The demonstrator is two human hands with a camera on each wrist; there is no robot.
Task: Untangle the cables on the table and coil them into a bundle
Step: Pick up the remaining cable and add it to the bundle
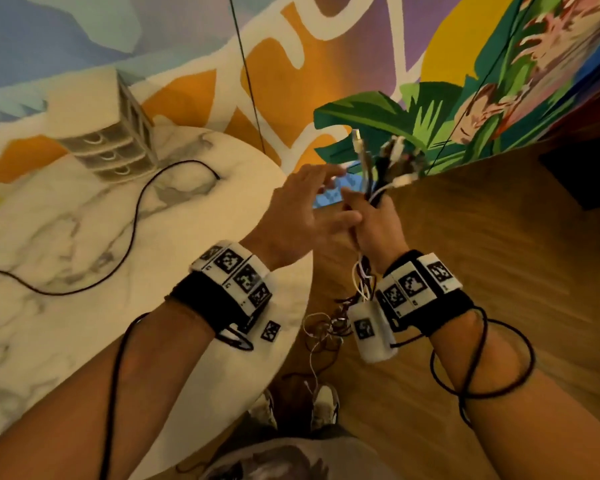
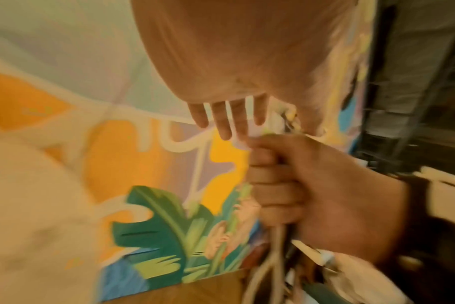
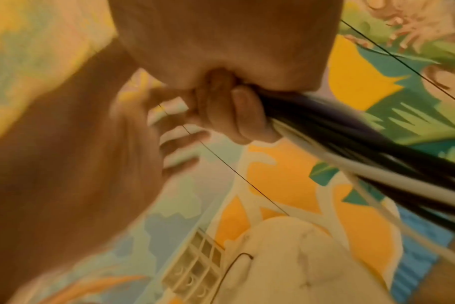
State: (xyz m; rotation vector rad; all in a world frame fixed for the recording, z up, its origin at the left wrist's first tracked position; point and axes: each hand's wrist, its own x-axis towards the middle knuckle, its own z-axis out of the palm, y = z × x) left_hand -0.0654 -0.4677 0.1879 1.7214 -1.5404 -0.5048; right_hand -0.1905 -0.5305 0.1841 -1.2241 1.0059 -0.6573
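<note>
Cables (image 1: 373,174) stood bunched in the right hand (image 1: 376,225), its grip clenched round them, held up off the worktop (image 1: 84,237) beside its edge; plug ends were up, probably to even them before coiling. Loose tails (image 1: 326,332) hung tangled below the wrist. Left hand (image 1: 300,216) was released, fingers spread just beside the bunch, holding nothing. Drawer unit (image 1: 108,133) sat at the worktop's far side; contents not visible. One black cable (image 1: 136,216) lay on the worktop.

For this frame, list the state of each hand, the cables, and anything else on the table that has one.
Right hand: fist closed round the cable bunch.
Left hand: fingers straight, holding nothing, beside the bunch.
Cable bunch: held upright off the table, tails hanging tangled below.
Black cable: loose on the marble table, uncoiled.
Drawer unit: drawers closed.
</note>
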